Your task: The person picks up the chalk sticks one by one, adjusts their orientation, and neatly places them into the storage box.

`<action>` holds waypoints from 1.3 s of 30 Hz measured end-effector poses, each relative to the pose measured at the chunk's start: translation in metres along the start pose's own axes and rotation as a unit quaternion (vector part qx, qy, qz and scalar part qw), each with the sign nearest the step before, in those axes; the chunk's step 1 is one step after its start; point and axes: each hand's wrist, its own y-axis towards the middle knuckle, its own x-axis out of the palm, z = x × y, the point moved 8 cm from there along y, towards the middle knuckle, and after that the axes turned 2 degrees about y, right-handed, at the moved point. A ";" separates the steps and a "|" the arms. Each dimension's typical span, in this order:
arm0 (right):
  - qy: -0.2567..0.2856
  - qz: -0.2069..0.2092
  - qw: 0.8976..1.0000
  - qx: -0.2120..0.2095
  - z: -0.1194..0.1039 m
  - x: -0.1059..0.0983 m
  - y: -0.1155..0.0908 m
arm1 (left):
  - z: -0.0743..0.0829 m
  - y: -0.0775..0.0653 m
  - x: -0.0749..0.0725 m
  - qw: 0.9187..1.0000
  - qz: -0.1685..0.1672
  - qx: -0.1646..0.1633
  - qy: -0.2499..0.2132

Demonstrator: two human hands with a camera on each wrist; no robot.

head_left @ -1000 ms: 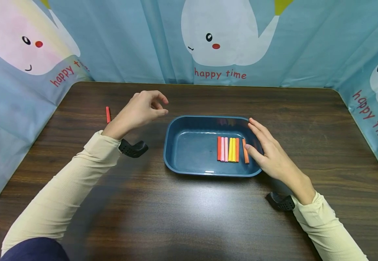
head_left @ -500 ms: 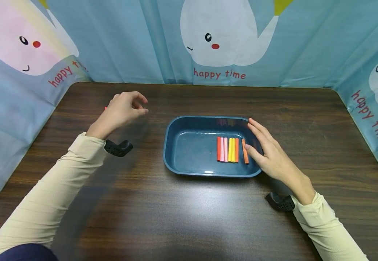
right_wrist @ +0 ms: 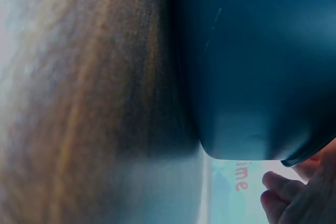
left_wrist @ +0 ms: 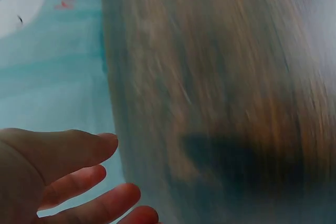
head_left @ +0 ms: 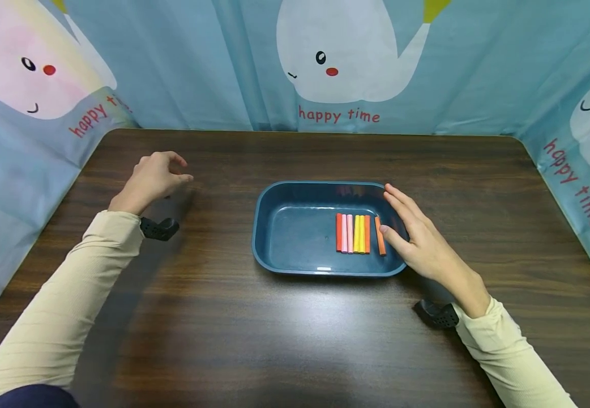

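Observation:
A dark blue tray (head_left: 295, 272) stands on the table in the head view. In its right half lies a row of short crayon-like sticks: red (head_left: 338, 232), pink (head_left: 347, 233), yellow (head_left: 359, 233) and orange (head_left: 367, 233). One more orange stick (head_left: 380, 236) lies slightly tilted, apart from the row. My right hand (head_left: 422, 241) rests at the tray's right end, fingers extended along the back right corner. Its thumb reaches inside, close to the tilted stick; contact is unclear. My left hand (head_left: 147, 180) hovers over the table's left part, holding nothing, thumb and fingertips apart.
A dark wood-grain table (head_left: 234, 328) extends all round the tray. Behind it and at both sides hangs a light blue curtain (head_left: 188, 68) with printed whales. Black wrist devices (head_left: 159, 229) sit on both wrists.
My left hand has moved left across the table, away from the tray. The red stick seen earlier on the table's left is now out of sight. The right hand keeps its place.

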 end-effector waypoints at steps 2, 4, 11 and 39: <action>0.000 -0.004 1.000 0.001 0.000 0.001 0.001 | -0.012 0.000 0.000 1.000 0.003 -0.012 0.003; -0.001 -0.004 1.000 0.001 0.000 0.002 0.001 | -0.023 0.001 0.000 1.000 0.004 -0.022 0.010; -0.001 -0.005 1.000 0.002 -0.001 0.004 0.001 | -0.048 0.005 -0.001 0.998 0.037 -0.051 0.030; -0.001 0.003 1.000 0.003 0.000 0.000 0.000 | -0.054 0.018 0.002 1.000 0.003 -0.003 0.004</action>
